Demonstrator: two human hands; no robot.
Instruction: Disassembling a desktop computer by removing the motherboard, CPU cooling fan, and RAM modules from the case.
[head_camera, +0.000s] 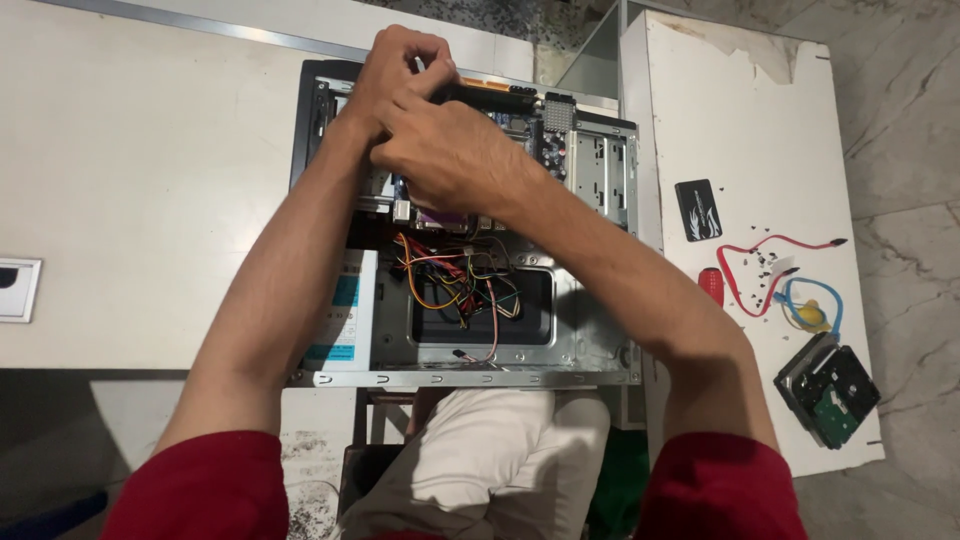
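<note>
Both hands, left hand (400, 70) and right hand (450, 155), fingers closed on a black expansion card (495, 97) at twelve o'clock inside the open computer case (480, 378), pressing together, apparently for even force over the motherboard (520, 135); loose hard drive (828, 390) parked at four o'clock.

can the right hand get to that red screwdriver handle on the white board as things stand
Probably yes. The red screwdriver handle lies in the open on the white board, just beside the right forearm, nothing over it. But the right hand is busy inside the computer case and would have to let go first.
</note>
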